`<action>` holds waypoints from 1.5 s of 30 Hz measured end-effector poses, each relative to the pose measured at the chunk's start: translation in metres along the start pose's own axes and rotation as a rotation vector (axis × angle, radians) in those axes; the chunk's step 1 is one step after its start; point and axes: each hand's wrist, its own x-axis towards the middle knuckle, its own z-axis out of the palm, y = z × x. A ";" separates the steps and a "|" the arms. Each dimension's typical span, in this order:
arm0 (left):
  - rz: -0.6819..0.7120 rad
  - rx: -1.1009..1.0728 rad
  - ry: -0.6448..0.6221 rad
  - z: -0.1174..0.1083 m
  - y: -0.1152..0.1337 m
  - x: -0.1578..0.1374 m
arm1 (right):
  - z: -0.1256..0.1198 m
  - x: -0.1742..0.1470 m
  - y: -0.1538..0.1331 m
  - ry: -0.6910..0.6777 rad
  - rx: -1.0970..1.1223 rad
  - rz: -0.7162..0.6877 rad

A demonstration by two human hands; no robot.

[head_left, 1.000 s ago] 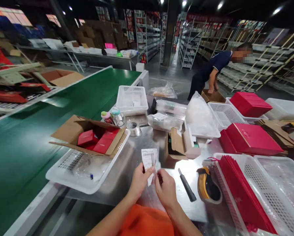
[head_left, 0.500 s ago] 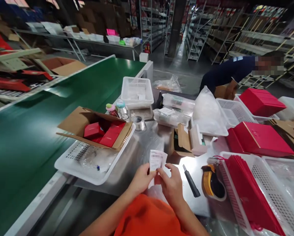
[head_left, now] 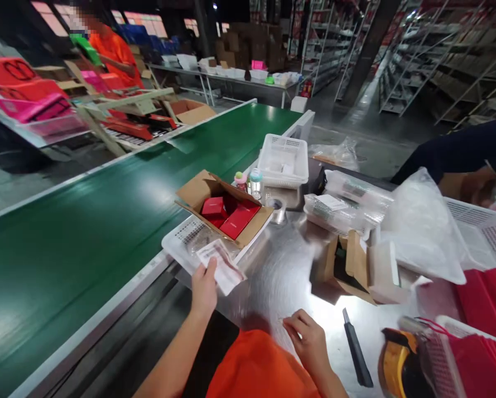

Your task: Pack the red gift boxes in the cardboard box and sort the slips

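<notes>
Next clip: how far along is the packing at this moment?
Done: red boxes sit inside the open carton, which rests in a white tray. In hand: the left hand holds a printed slip over that tray's edge; the right hand rests on the steel table holding nothing visible. Left: the carton's flaps are still open and untaped; the tape dispenser and the knife lie untouched.

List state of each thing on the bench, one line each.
left hand: fingers pinching the paper slip
paper slip: held over the white tray's near edge
right hand: loosely curled, holding nothing visible
cardboard box: flaps open, red boxes inside, sitting in white tray
small carton: open, dark inside
white basket: upright, nearly empty
black cutter: lying flat on table
tape dispenser: resting on table, untouched
</notes>
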 end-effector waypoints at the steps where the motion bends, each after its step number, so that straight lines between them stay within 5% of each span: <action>1: 0.005 0.033 0.055 -0.022 0.002 0.008 | 0.004 0.004 0.006 -0.043 0.007 0.072; 4: -0.067 0.103 0.145 -0.086 -0.003 0.017 | 0.021 0.026 0.013 -0.213 -0.002 0.232; 7: -0.125 0.055 0.270 -0.127 -0.013 0.016 | 0.050 0.067 -0.010 -0.330 0.132 0.241; 12: -0.098 -0.120 0.366 -0.145 -0.008 0.013 | 0.103 0.146 -0.077 -0.298 0.588 0.308; 16: -0.078 -0.063 0.318 -0.143 -0.003 0.009 | 0.115 0.152 -0.088 -0.261 0.662 0.252; 20: -0.034 0.177 0.148 -0.121 -0.008 -0.001 | 0.101 0.110 -0.070 -0.303 0.779 0.362; 23: 0.054 0.329 -0.102 -0.079 -0.012 -0.017 | 0.077 0.083 -0.071 -0.244 0.895 0.457; 27: 0.144 0.455 -0.429 -0.012 -0.016 -0.046 | 0.034 0.068 -0.083 0.004 0.737 0.458; 30: 0.079 0.421 -0.558 0.022 -0.023 -0.064 | 0.007 0.057 -0.077 0.212 0.679 0.525; 38: -0.235 0.360 -0.764 0.045 -0.052 -0.081 | 0.003 0.025 -0.035 0.450 0.949 0.690; 45: -0.513 0.275 -0.623 0.049 -0.052 -0.087 | 0.011 0.022 -0.027 0.475 1.041 0.697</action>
